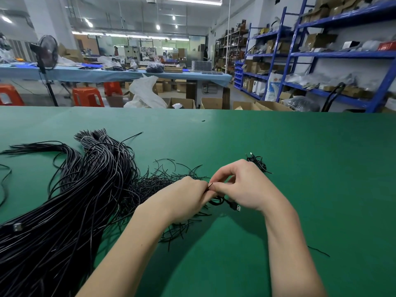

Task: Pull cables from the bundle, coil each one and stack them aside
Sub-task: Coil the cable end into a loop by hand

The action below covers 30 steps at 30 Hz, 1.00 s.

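A: Which containers do you see, and what is in them?

B: Far behind the green felt-covered table (300, 168), open brown cardboard boxes (211, 103) stand on the floor; I cannot tell their contents. The blue metal shelves (321, 54) on the right carry more boxes and bags.

A: Where is the cable relative to the fingers?

B: The left hand (188, 198) and the right hand (242, 185) meet at the centre. Their curled fingertips pinch a thin black tie (210, 185) between them. The small coiled black cable (218, 200) hangs just under the fingers, and its USB plug (236, 207) points near-right. The big bundle of long black cables (75, 200) lies on the left. One finished black coil (258, 162) lies just beyond the right hand.

A: Any writing?

B: Nothing that I can read.
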Motion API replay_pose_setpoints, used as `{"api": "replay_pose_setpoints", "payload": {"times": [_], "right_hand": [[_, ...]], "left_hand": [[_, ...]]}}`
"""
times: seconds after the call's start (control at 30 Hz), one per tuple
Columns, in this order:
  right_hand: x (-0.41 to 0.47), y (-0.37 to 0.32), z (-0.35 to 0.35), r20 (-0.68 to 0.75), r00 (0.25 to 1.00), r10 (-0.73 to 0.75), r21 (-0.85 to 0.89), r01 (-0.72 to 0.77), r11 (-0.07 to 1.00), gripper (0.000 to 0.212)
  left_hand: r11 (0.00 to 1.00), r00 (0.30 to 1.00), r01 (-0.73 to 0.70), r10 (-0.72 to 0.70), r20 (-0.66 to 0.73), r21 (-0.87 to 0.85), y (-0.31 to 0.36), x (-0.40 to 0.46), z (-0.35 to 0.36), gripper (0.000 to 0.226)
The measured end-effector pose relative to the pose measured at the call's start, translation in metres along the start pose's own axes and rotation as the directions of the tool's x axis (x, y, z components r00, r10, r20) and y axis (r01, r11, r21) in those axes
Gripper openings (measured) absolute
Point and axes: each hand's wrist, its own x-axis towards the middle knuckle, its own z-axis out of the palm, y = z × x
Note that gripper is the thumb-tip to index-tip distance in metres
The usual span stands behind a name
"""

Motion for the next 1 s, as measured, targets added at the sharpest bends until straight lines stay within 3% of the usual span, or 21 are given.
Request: {"api": "replay_pose_setpoints", "payload": {"times": [0.13,0.27,0.5,0.8,1.0], "right_hand": [[0.001,-0.001,0.002,-0.012,1.000,0.007,-0.007,-0.007,1.000,0.009],[-0.001,0.000,0.001,0.077,0.994,0.077,0.095,-0.085,0.992,0.004],[-0.001,-0.003,0.002,-0.043,0.996,0.084,0.107,-0.079,0.991,0.003],[0.003,-0.011,0.012,-0.092,0.962,0.258,0.088,-0.250,0.964,0.013],[0.006,-0.012,0.021,-0.132,0.967,0.220,-0.007,-0.223,0.975,0.020]], "left_hand": [[0.999,0.998,0.040,-0.040,-0.044,0.006,0.000,0.000,0.004,0.034],[0.995,0.996,0.051,-0.044,-0.083,0.086,0.000,0.000,0.008,0.031],[0.994,0.986,0.052,-0.037,-0.165,0.091,0.002,0.002,0.009,0.032],[0.993,0.987,0.077,-0.062,-0.151,0.094,0.004,0.005,0.017,0.030],[0.996,0.989,0.082,-0.085,-0.119,-0.032,0.002,0.006,0.018,0.027]]}}
